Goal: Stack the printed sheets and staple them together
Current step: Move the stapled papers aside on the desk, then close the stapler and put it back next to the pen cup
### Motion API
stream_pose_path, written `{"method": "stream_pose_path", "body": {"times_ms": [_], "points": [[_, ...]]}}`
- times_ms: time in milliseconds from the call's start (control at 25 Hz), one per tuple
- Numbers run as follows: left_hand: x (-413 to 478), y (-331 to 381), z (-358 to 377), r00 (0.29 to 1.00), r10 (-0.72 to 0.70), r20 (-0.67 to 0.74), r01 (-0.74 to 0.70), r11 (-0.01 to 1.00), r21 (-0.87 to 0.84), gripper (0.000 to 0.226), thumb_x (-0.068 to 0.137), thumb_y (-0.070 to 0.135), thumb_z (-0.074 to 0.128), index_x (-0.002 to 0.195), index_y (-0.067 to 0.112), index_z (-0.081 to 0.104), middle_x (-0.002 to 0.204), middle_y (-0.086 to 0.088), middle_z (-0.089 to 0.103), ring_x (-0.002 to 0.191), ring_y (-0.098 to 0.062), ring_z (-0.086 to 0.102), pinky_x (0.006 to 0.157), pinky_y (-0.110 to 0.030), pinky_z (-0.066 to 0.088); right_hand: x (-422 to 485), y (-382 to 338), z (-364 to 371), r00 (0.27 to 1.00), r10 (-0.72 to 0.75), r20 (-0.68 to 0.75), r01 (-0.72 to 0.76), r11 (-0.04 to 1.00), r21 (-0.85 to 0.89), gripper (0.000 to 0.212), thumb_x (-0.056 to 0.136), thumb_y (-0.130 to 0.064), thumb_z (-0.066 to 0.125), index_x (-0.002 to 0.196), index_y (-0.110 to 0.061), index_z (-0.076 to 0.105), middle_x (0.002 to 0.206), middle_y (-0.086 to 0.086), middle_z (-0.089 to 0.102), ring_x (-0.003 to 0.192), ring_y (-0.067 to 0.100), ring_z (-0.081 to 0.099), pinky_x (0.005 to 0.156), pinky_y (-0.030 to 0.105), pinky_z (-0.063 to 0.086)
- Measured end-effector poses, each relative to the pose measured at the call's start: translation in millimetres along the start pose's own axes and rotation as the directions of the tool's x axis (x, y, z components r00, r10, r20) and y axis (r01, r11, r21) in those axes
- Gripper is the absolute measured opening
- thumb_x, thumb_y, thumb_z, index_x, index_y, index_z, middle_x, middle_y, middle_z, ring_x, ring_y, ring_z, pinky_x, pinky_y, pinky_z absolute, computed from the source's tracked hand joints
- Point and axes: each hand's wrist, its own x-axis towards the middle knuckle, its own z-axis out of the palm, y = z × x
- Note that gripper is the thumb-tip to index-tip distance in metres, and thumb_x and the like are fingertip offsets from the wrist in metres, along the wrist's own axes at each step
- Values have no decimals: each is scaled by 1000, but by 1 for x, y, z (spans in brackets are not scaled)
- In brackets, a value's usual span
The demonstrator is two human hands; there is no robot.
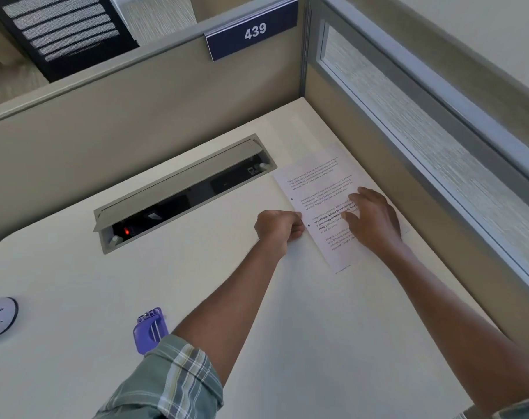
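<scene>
The printed sheets (317, 189) lie on the white desk (257, 313) near its far right corner, with lines of text facing up. My right hand (375, 222) rests flat on them, fingers spread over the text. My left hand (279, 226) is curled at the left edge of the sheets, fingers closed against that edge; whether it pinches the paper is hard to tell. A purple stapler (150, 331) lies near the front of the desk, beside my left sleeve and far from both hands.
An open cable hatch (181, 192) with a red light is set into the desk left of the sheets. Cubicle walls enclose the back and right, with a frosted glass panel (438, 146) and a "439" sign (252, 31). A white object (0, 316) sits at the left edge.
</scene>
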Motion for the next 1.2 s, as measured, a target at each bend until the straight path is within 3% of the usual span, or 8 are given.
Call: {"method": "stream_pose_path", "body": {"times_ms": [320,520,680,800,920,1000,1080,1200], "points": [[-55,-32,-77,993,-48,-104,40,997,-73,22,94,18,81,93,-4,81,78,-15,77,64,-28,72,78,-43,71,-24,-29,-7,995,-61,-79,68,995,80,52,99,-25,76,146,-7,65,160,13,56,149,35,48,120,50,42],[-116,-61,-167,987,-31,-161,11,992,-123,21,96,21,81,100,0,81,85,-13,80,73,-24,76,71,-33,66,-69,-93,7,983,-183,-10,183,971,152,45,101,-23,74,144,-12,67,159,8,58,149,32,49,120,51,43],[-155,-77,-247,946,21,-322,-81,981,-176,15,97,18,80,102,4,81,88,-16,79,72,-25,73,68,-33,64,-117,-155,38,945,-316,82,288,925,247,42,102,-22,73,143,-15,68,157,3,59,149,26,49,120,44,43],[-172,-91,-298,868,65,-491,-131,986,-100,6,93,16,78,94,14,84,88,-10,80,69,-22,66,62,-29,61,-156,-201,65,900,-395,182,319,884,342,38,102,-23,72,139,-18,69,149,-2,64,141,20,55,111,31,45],[-171,-109,-329,792,76,-605,-139,988,-59,6,88,23,82,94,22,81,95,-2,78,80,-25,67,74,-36,60,-191,-239,95,862,-419,284,268,854,446,32,100,-20,73,131,-16,73,133,0,71,118,19,67,106,36,54],[-170,-114,-336,793,48,-608,-103,993,-55,18,85,30,86,100,23,77,101,-3,77,91,-29,75,87,-45,64,-208,-260,110,844,-382,377,167,854,493,27,99,-17,72,126,-13,76,120,2,75,107,19,70,97,30,56],[-167,-117,-338,817,26,-576,-78,995,-65,22,86,32,86,103,21,77,105,-4,79,97,-27,78,95,-49,65,-220,-278,122,820,-340,460,81,865,494,22,99,-15,69,119,-12,77,107,0,75,99,18,68,77,11,51],[-162,-118,-338,859,51,-509,-96,993,-62,4,89,25,81,88,21,82,98,-5,84,91,-28,80,96,-51,66,-229,-294,138,825,-317,468,73,881,467,19,96,-8,62,100,-8,80,96,0,78,90,22,68,60,5,42]]}}
